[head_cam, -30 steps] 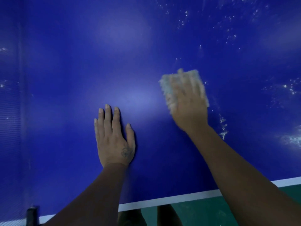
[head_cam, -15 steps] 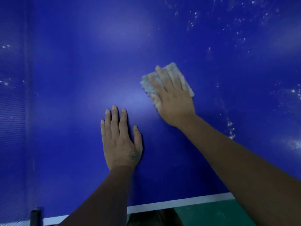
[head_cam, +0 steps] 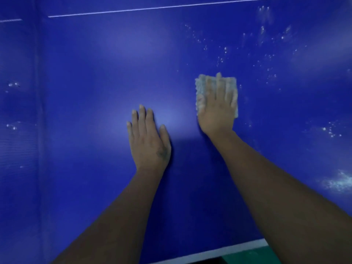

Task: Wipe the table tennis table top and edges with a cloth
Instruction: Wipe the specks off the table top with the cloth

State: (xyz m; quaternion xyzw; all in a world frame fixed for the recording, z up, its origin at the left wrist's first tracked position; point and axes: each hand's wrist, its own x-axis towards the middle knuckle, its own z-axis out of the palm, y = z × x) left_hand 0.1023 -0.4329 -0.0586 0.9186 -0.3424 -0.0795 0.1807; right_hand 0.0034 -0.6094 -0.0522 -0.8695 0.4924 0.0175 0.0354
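The blue table tennis table top (head_cam: 95,92) fills the view. A pale folded cloth (head_cam: 201,86) lies flat on it right of centre. My right hand (head_cam: 217,107) presses down on the cloth with straight fingers spread over it. My left hand (head_cam: 148,138) rests flat on the bare table, palm down, a little left of and nearer than the cloth. White dust specks (head_cam: 266,54) dot the surface to the right of the cloth, and a denser white smear (head_cam: 339,181) sits at the right edge.
The table's white near edge line (head_cam: 228,251) runs along the bottom, with green floor (head_cam: 253,257) beyond it. A thin white line (head_cam: 152,8) crosses the far part of the table. The blue net (head_cam: 19,130) stands along the left side.
My right hand has slid the cloth left, then back right and slightly away from me. My left hand stays planted flat. The view has tilted up, showing the far white line.
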